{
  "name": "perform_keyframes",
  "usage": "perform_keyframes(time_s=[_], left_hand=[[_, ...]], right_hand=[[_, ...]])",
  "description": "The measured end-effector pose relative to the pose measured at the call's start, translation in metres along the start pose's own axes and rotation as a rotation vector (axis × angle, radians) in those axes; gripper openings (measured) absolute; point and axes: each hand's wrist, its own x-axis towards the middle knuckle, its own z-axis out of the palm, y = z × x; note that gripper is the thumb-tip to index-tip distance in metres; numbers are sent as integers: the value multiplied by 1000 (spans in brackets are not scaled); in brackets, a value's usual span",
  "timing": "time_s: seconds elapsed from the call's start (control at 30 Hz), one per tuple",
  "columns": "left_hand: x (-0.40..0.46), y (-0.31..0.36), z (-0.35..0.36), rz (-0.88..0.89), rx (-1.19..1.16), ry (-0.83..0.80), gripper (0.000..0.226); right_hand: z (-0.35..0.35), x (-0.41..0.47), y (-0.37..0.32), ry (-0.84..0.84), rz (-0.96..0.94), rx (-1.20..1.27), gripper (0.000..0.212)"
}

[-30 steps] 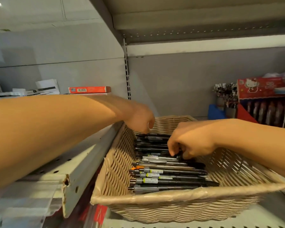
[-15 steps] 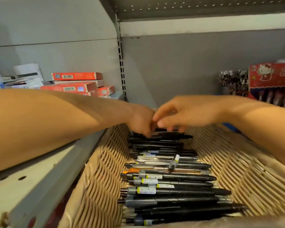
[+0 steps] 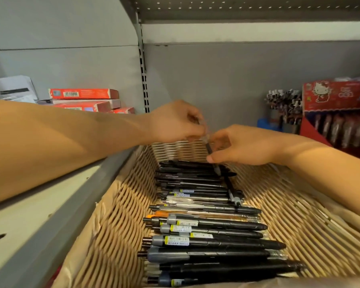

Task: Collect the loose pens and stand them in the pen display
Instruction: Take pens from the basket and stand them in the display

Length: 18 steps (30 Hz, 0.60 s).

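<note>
A woven wicker basket on the shelf holds a row of several black and grey pens lying crosswise. My left hand hovers above the basket's far end and pinches the top of one dark pen, which points steeply down toward the row. My right hand is beside it, thumb and fingers curled round the same pen's lower part. Another black pen lies slanted across the row just below.
A red pen display box with upright pens stands at the right back, next to a cup of pens. Red flat boxes are stacked on the left shelf. A grey shelf edge runs along the basket's left side.
Both hands have risen from the pen row, lifting one dark pen steeply between them. The view has come closer over the basket.
</note>
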Motion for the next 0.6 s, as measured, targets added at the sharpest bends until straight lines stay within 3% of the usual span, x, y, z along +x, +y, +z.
perform_keyframes(time_s=[0.07,0.2,0.27,0.37,0.47,0.6], left_hand=[[-2,6,3,22,-173,-19,5],[-5,11,3,-94,-399,-47,7],[-7,14,4,-13,-47,-100,10],[-18,26,19,278,398,-406,27],[-22,33,33,508,574,-624,51],[-21,27,42,520,601,-647,42]], right_hand=[[1,3,2,67,-10,78,18],[-3,5,5,218,73,216,14],[-6,5,6,252,96,231,11],[-9,5,6,247,84,193,14],[-8,7,6,228,92,240,15],[-4,8,5,188,115,244,15]])
